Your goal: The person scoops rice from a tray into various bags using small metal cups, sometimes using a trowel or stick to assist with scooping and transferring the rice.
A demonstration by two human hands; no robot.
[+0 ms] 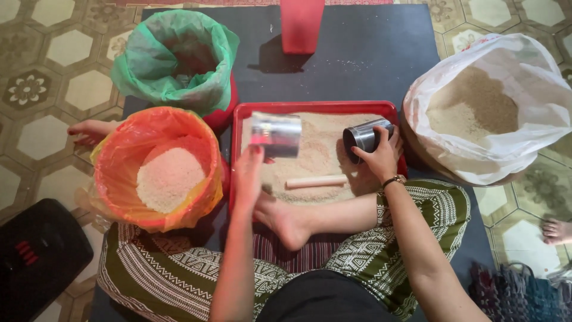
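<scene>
Both hands are closed on metal cups. Head view: the left hand [249, 173] is clamped on a shiny metal cup [276, 135], raised above the red tray [316, 107]; this cup is blurred, so its contents cannot be told. The right hand [380, 156] is wrapped around a second, darker metal cup [364, 137], tilted on its side with the open mouth facing left, its lower edge at or in the grain. A watch band sits on the right wrist.

The red tray lies on a dark mat [369, 53] directly in front of the seated person and holds a shallow layer of tan grain [316, 155]. 1 short wooden stick [316, 181] lies flat on the grain, between the 2 hands.

Surrounding containers:
1. An orange-lined bucket [119, 149] stands left of the tray, partly filled with pale rice [170, 177].
2. A green-lined bucket [149, 71] stands behind it; its contents are mostly hidden.
3. A white plastic sack [536, 113] stands right of the tray, open, holding a large mound of tan grain.
4. A red container [302, 24] stands at the far edge of the mat.

Progress, as a judgement: the orange-lined bucket already holds a fair amount of rice. The tray and the sack are both well stocked, so much measuring appears left. Another person's bare foot [557, 231] shows at the right edge.
</scene>
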